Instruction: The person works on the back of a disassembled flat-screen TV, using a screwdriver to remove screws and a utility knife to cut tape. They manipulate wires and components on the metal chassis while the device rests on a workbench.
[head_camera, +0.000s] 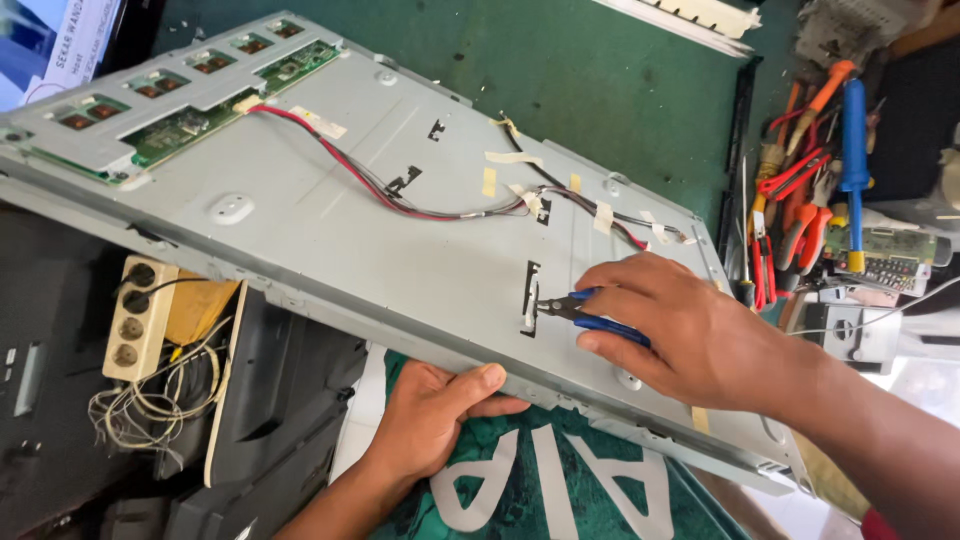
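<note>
A large grey metal panel lies tilted across the view, a green circuit board at its far left end. Red and black wires, taped down with pale strips, run along it. My left hand grips the panel's near edge from below, thumb on top. My right hand rests on the panel, holding blue-handled pliers whose tip is at a black slot in the metal.
A beige power strip with tangled wires sits at the left on black plastic casing. Screwdrivers and pliers with orange, red and blue handles lie at the right. Green cloth lies under the panel.
</note>
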